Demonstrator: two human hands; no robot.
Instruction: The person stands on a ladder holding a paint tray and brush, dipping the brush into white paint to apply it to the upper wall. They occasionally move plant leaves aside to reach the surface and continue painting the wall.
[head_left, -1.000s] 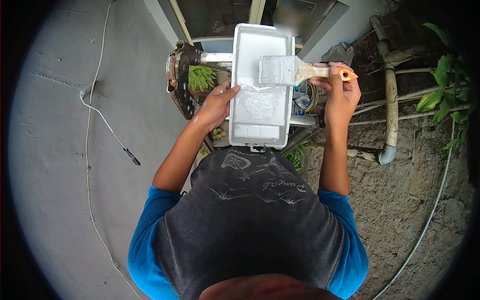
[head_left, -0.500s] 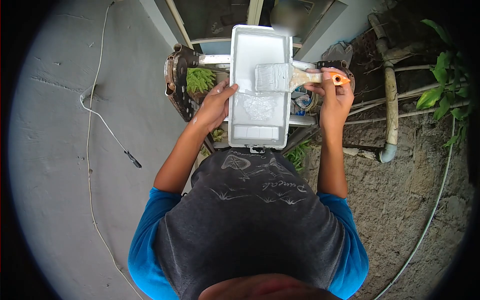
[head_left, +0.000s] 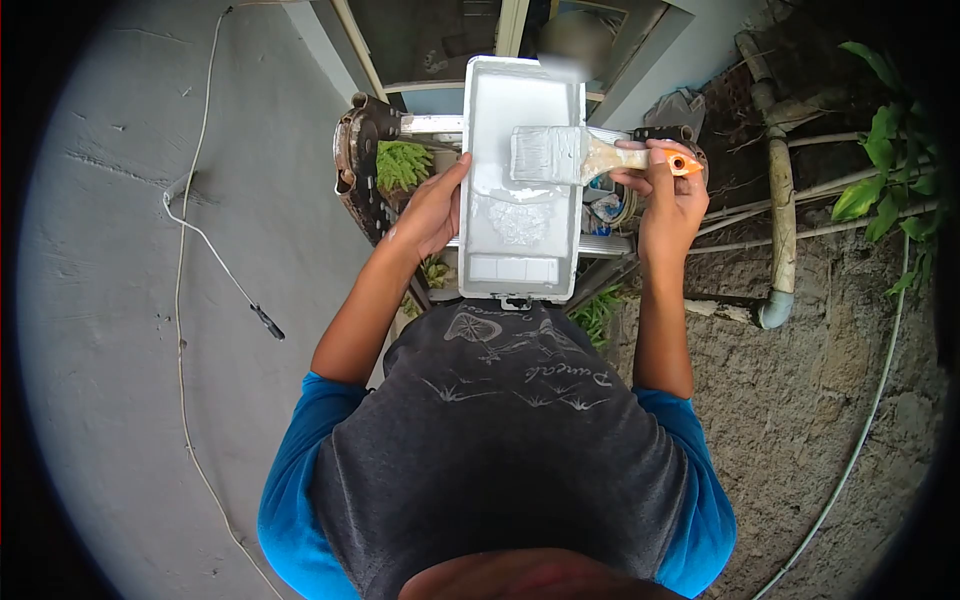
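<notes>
In front of my chest is a long white paint tray with pale grey-white paint in it. My left hand grips the tray's left side, thumb at the rim and the other fingers hidden beneath. My right hand is closed around the orange-tipped handle of a wide paintbrush. The brush lies level over the tray's middle, its paint-coated bristles pointing left above the paint. Below the bristles, a patch of the tray floor shows through thin, streaky paint.
Under the tray are a ladder's metal rails and brown, worn end joints. A grey wall with a hanging cable stands left. To the right are a rough wall, a pipe and leafy plants.
The tray has shifted very slightly down in view. The brush stays over nearly the same spot, and both hands keep their hold.
</notes>
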